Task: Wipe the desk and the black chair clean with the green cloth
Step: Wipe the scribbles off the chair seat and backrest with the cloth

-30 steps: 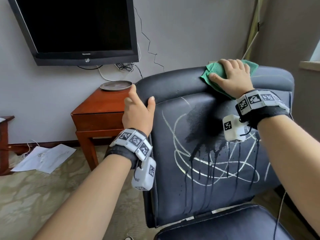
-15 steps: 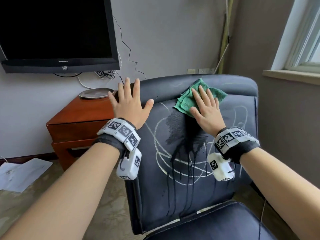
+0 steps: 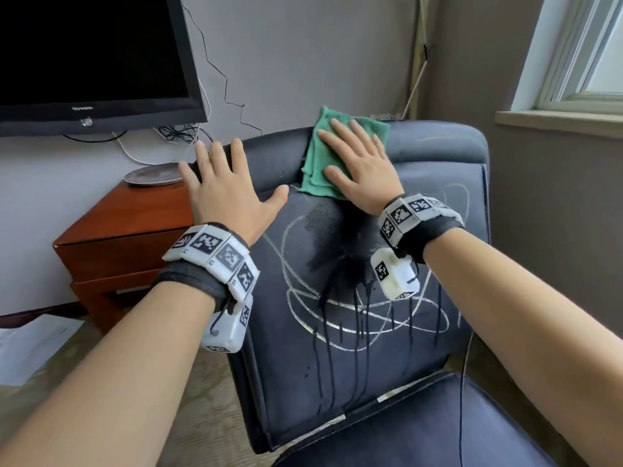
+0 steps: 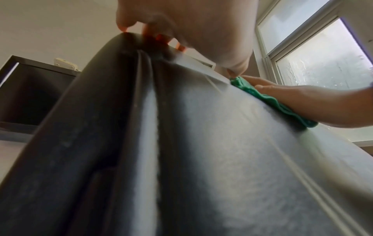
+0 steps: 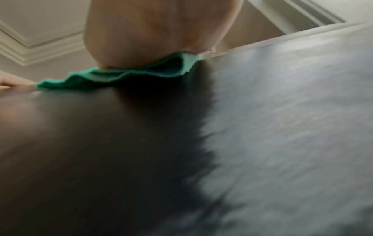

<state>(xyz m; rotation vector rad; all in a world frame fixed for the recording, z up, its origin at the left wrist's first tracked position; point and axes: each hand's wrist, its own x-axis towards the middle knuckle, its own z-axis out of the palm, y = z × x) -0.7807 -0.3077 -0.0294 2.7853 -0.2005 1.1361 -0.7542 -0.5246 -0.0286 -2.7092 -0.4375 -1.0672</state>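
Observation:
The black chair (image 3: 438, 183) faces me, its backrest marked with pale scribbles and a dark wet patch with drips running down. My right hand (image 3: 357, 163) lies flat with straight fingers on the folded green cloth (image 3: 317, 163), pressing it against the top of the backrest. In the right wrist view the green cloth (image 5: 121, 76) bunches under the palm. My left hand (image 3: 229, 183) is spread flat on the chair's upper left corner, fingers straight. The left wrist view shows the chair (image 4: 222, 143) from below and the cloth (image 4: 272, 102) under the other hand.
A red-brown wooden desk (image 3: 135, 230) stands left of the chair, with a grey metal plate (image 3: 151, 175) on it. A black TV (image 3: 84, 62) hangs on the wall above. White papers (image 3: 27, 345) lie on the carpet at left. A window (image 3: 590, 62) is at right.
My right hand has slid the cloth from the right of the chair's top down onto the backrest, then up again toward the left. My left hand let go of the chair edge and now lies flat.

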